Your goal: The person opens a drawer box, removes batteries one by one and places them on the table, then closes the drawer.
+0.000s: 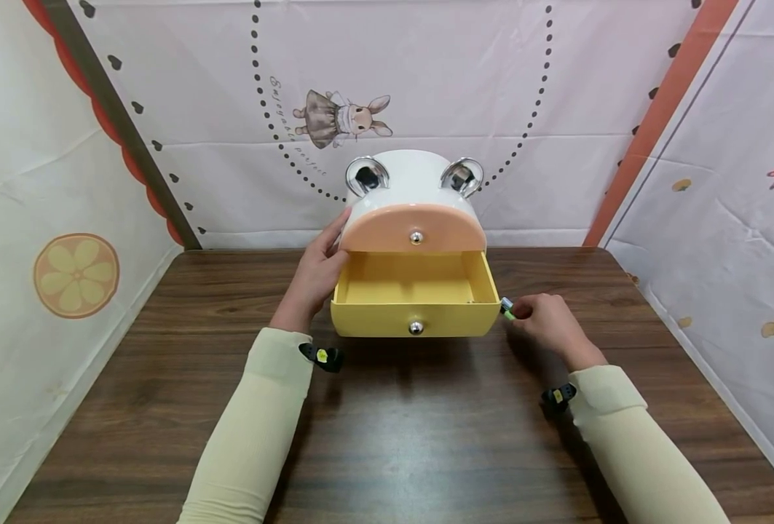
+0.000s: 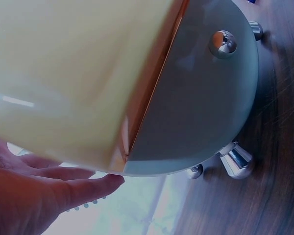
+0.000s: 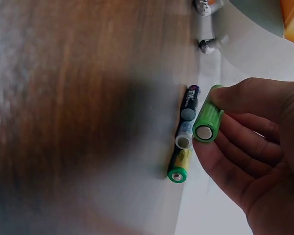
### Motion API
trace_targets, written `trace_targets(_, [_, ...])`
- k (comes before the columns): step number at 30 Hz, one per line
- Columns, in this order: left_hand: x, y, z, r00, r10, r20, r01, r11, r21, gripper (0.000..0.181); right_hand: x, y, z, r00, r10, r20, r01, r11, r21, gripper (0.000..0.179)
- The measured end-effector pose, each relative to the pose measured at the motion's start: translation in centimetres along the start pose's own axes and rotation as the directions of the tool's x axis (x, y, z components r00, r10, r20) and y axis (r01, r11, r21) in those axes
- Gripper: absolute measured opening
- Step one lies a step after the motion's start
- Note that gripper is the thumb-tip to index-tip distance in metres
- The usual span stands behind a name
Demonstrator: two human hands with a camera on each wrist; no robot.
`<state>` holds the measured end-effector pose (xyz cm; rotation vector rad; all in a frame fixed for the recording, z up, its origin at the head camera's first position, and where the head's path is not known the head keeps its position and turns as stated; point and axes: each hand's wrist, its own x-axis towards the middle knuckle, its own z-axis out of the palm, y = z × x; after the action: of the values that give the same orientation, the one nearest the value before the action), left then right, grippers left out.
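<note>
A white, rounded drawer cabinet [image 1: 403, 175] stands at the back of the table, its yellow drawer [image 1: 416, 320] pulled out. Above that drawer is a closed peach drawer [image 1: 387, 229]; below it a grey-green front [image 2: 201, 98] shows in the left wrist view. My left hand [image 1: 317, 276] lies along the cabinet's left side, fingers extended and touching it. Right of the yellow drawer, my right hand [image 1: 547, 324] pinches a green battery [image 3: 209, 115] between thumb and fingers. Beyond it lie a dark blue battery [image 3: 190, 100], a whitish battery [image 3: 184, 134] and a yellow-green battery [image 3: 179, 166].
The cabinet has silver round ears [image 1: 367, 176], shiny knobs [image 1: 416, 327] and metal feet [image 2: 236, 161]. It stands on a dark wood table [image 1: 400, 437]. Patterned cloth [image 1: 426, 73] hangs close behind the table, with more on both sides.
</note>
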<state>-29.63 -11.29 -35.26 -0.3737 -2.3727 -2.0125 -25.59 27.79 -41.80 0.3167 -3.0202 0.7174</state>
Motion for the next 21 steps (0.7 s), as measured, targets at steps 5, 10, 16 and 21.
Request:
trace_targets(5, [-1.1,2.0,0.3,1.000,-0.007,0.014,0.007,1.000,-0.009,0.064,0.2,0.0,0.5,1.000,-0.010,-0.002,0.010,1.000,-0.019,0.017])
trace_targets(10, [-1.4,2.3,0.3,1.000,-0.010,0.011,0.010,1.000,-0.006,0.064,0.4,0.0,0.9,1.000,0.005,0.013,-0.005,1.000,-0.028,0.017])
trace_targets(16, [-1.3,2.3,0.2,1.000,-0.027,0.003,0.027,1.000,0.014,0.064,0.4,-0.2,1.0,1.000,0.006,0.022,-0.005,0.998,-0.055,0.014])
trace_targets(21, [-1.3,2.2,0.3,1.000,-0.029,0.000,0.029,0.999,0.015,0.064,0.6,-0.2,1.1,1.000,-0.007,0.023,0.009,0.997,-0.079,0.012])
